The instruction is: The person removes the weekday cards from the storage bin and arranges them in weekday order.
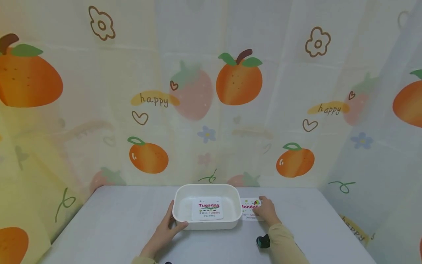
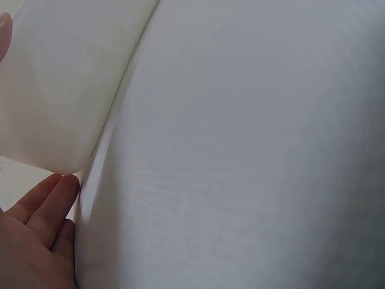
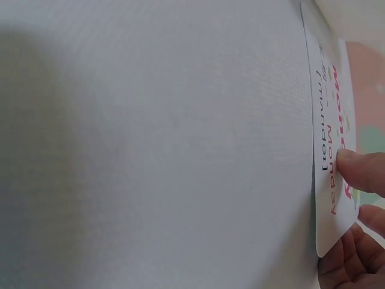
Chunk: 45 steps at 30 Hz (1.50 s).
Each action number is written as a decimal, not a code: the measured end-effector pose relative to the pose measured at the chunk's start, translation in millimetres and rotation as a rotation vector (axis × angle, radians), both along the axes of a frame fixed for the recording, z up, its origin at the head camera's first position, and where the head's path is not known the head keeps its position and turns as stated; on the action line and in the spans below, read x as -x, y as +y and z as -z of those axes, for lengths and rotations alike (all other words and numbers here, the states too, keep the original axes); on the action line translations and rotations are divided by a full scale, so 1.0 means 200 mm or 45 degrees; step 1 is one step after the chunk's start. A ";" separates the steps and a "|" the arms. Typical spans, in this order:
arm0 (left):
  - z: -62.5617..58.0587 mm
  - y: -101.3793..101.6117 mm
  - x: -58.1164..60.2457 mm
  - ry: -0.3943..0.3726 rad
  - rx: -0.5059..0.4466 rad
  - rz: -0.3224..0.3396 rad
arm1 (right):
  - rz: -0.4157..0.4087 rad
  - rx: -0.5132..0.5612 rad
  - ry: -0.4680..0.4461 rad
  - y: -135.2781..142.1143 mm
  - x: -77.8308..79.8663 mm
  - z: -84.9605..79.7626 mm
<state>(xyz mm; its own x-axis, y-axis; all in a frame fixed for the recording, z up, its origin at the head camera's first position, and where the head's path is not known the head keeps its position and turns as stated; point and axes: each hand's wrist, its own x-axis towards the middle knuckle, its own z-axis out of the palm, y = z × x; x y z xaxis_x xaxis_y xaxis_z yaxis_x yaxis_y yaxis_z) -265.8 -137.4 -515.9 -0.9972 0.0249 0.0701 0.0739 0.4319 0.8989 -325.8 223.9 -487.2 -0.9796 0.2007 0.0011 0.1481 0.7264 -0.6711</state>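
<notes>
A white plastic basin (image 1: pixel 214 225) stands on the table, and a flashcard reading "Tuesday" (image 1: pixel 207 216) lies inside it. My left hand (image 1: pixel 166 228) holds the basin's left front corner, thumb along the front wall and fingers at the left side. In the left wrist view its fingertips (image 2: pixel 71 182) touch the basin's corner. Right beside the basin, my right hand (image 1: pixel 267 211) pinches the right end of a "Monday" flashcard (image 1: pixel 248 212). The right wrist view has the thumb (image 3: pixel 361 171) on the card's printed face and other fingers behind its edge.
The white table (image 1: pixel 115 220) ends at the back against a curtain (image 1: pixel 280 73) printed with oranges, strawberries and flowers. A small dark object (image 1: pixel 263 241) shows beside the right sleeve (image 1: pixel 285 244).
</notes>
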 end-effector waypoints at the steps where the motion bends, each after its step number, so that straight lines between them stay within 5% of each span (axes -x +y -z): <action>1: 0.00 0.00 0.00 -0.002 0.005 -0.002 | 0.003 -0.005 -0.005 0.00 0.00 0.00; 12: -0.02 0.00 -0.01 -0.029 0.006 -0.013 | 0.064 0.039 0.025 0.00 0.00 0.04; 20: -0.01 0.00 -0.01 -0.029 0.010 -0.017 | -0.047 0.178 0.027 0.00 -0.04 -0.04; 35: 0.01 0.00 0.00 -0.025 0.009 -0.006 | -0.210 0.516 0.339 -0.22 -0.05 -0.19; 45: -0.01 0.00 -0.01 -0.020 0.000 -0.011 | -0.312 0.617 0.325 -0.40 -0.03 -0.21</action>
